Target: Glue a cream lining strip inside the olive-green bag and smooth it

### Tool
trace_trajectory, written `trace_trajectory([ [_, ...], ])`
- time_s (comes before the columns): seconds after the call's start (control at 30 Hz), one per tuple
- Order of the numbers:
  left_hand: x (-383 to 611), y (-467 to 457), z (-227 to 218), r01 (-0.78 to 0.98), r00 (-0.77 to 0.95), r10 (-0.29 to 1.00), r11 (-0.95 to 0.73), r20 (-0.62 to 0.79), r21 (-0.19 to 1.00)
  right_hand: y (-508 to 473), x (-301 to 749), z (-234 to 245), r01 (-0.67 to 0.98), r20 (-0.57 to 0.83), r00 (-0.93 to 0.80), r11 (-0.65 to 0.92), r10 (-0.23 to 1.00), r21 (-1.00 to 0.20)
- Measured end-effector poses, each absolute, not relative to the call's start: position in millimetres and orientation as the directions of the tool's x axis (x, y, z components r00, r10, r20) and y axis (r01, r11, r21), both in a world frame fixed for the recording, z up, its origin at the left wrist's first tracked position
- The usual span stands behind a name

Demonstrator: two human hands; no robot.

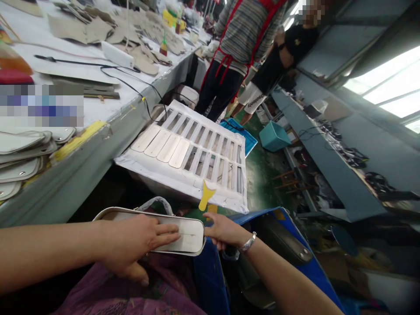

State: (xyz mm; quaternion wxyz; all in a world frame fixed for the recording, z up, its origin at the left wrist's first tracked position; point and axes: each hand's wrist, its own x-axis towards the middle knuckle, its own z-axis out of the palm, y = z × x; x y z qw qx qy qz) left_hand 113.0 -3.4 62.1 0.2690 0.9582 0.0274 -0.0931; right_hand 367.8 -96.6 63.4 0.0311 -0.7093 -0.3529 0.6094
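Observation:
A white handbag (192, 227) with dark-edged sides lies across my lap, its long narrow panel facing up. Behind it rises a handle (154, 202) wrapped in clear plastic. My left hand (141, 238) rests flat on the panel, fingers stretched toward the right end and thumb apart over the near edge. At that right end, my right hand (223, 229) has its fingers curled against the rim; a bracelet (248, 242) circles the wrist. Just beyond, a yellow strip (206, 195) sticks to the edge of a white slatted rack (197, 151).
White oblong panels (179, 153) lie on the rack. A blue bin (278, 214) holding a dark bag stands at my right. Cut pieces (95, 26) and cables cover the left table (157, 81). Two people stand beyond, near a teal basket (274, 136).

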Motion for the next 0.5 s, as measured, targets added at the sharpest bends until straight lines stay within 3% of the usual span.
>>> trace_trajectory([
  [0.1, 113.3, -2.1, 61.6, 0.072, 0.972, -0.064, -0.836, -0.227, 0.544, -98.3, 369.9, 57.3, 0.472, -0.852, -0.080, -0.734, 0.517, -0.489],
  [0.3, 115.7, -10.4, 60.1, 0.087, 0.964, -0.039, -0.888, -0.263, 0.452, -99.8, 362.9, 68.5, 0.555, -0.675, -0.201, -0.485, 0.710, -0.676],
  [0.43, 115.6, -14.9, 50.8, 0.067, 0.978, -0.021, -0.911, -0.207, 0.408, -104.9, 365.1, 71.4, 0.458, -0.696, -0.121, -0.582, 0.708, -0.672],
  [0.5, 115.2, -16.0, 44.4, 0.050, 0.982, -0.020, -0.930, -0.187, 0.365, -112.3, 371.4, 61.6, 0.275, -0.705, -0.131, -0.658, 0.697, -0.701],
])
